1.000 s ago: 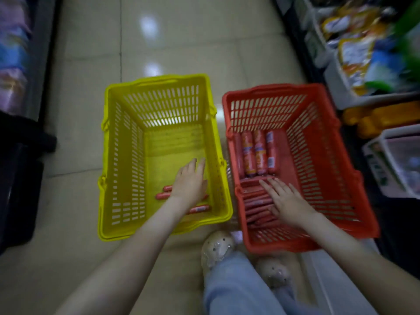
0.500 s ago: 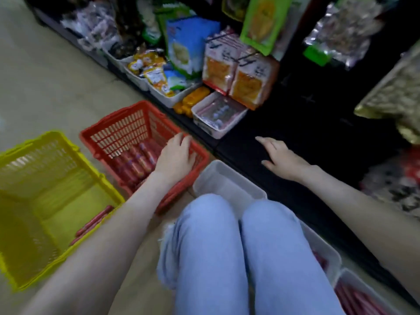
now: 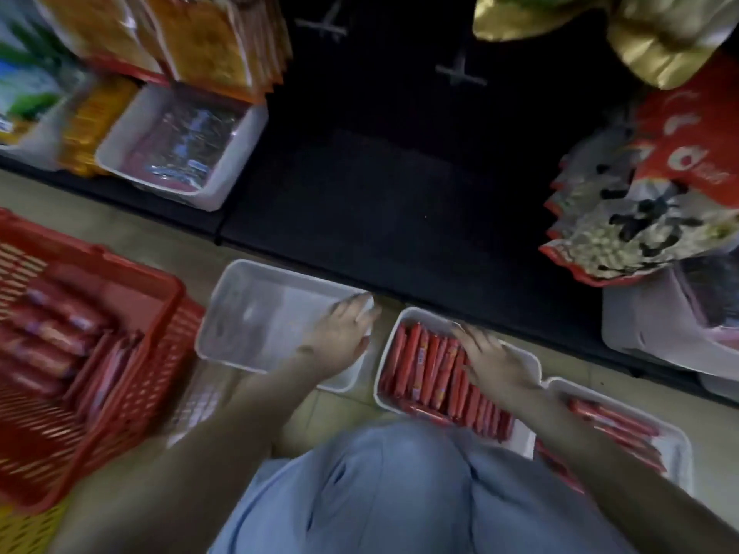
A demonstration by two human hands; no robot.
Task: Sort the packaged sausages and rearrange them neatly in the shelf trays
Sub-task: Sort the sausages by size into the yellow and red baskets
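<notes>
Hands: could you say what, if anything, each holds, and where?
Left hand appears to grip the empty tray by its far right corner; right hand rests on packed sausages, holding nothing.

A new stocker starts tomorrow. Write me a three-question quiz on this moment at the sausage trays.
1. True or false: the empty white tray lies between the red basket and the full tray.
2. The right hand rests on: A) sausages in the full tray, B) the red basket, C) the shelf.
3. Which tray does the left hand touch?
Key: 1 true; 2 A; 3 the empty white tray.
</notes>
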